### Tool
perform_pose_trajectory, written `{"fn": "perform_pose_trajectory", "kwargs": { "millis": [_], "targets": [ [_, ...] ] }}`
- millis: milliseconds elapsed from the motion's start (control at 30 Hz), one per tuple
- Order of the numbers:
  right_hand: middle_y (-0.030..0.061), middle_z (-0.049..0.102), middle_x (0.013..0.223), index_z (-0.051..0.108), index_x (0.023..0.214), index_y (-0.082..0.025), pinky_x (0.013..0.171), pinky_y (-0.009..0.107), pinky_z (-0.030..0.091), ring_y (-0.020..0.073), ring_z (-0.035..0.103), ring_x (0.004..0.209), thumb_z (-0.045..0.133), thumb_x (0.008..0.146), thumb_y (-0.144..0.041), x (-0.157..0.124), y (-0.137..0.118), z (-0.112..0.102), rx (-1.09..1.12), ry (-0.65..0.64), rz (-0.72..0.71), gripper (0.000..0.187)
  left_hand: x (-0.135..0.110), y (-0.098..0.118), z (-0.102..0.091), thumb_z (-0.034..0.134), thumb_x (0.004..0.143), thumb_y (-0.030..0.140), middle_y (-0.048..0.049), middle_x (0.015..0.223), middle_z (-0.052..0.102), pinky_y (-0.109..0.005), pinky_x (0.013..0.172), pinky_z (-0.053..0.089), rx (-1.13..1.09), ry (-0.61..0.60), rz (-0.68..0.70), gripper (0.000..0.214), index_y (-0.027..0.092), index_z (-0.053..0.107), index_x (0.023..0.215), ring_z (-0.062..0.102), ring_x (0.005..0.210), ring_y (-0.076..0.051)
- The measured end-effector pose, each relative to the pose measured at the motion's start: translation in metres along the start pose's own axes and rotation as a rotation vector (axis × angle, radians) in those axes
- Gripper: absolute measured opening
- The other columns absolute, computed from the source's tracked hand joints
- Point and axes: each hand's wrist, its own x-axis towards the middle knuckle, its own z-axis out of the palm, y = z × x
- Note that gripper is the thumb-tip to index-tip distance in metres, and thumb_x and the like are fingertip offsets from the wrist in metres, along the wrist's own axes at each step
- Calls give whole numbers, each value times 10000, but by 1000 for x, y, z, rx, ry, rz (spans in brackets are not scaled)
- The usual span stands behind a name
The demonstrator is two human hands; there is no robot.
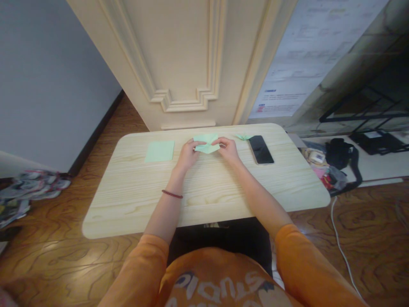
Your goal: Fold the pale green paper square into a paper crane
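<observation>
A pale green folded paper (207,145) lies at the far middle of the light wooden table (134,192). My left hand (188,154) pinches its left side with fingers closed. From the other side my right hand (228,148) grips the right edge, fingers also closed. A flat square green sheet (159,151) rests to the left of my hands. A small folded green paper piece (244,137) sits to the right, just beside a black phone (261,149).
A cream panelled door (179,59) stands right behind the table. Shoes (32,187) lie on the wooden floor at left. At right are a black bag (341,155), packets, a white cable (340,243) and a black metal frame.
</observation>
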Motion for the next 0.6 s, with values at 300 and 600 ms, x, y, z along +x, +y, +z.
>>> {"fn": "perform_pose_trajectory", "kwargs": {
  "millis": [300, 600],
  "targets": [
    [24, 710, 821, 713, 690, -196, 755, 308, 514, 189, 651, 826, 573, 579, -144, -2, 0, 1, -83, 1, -20, 185, 0, 4, -1, 497, 645, -32, -69, 992, 649, -258, 721, 508, 6, -31, -16, 537, 177, 721, 1086, 618, 877, -173],
    [15, 734, 762, 730, 694, -193, 773, 319, 510, 191, 667, 769, 508, 538, -105, -2, -3, 2, -112, 6, -29, 285, -1, 2, 0, 625, 683, 31, -63, 942, 725, -312, 811, 508, 32, -7, -50, 261, 185, 764, 842, 651, 858, -193]
  ]
}}
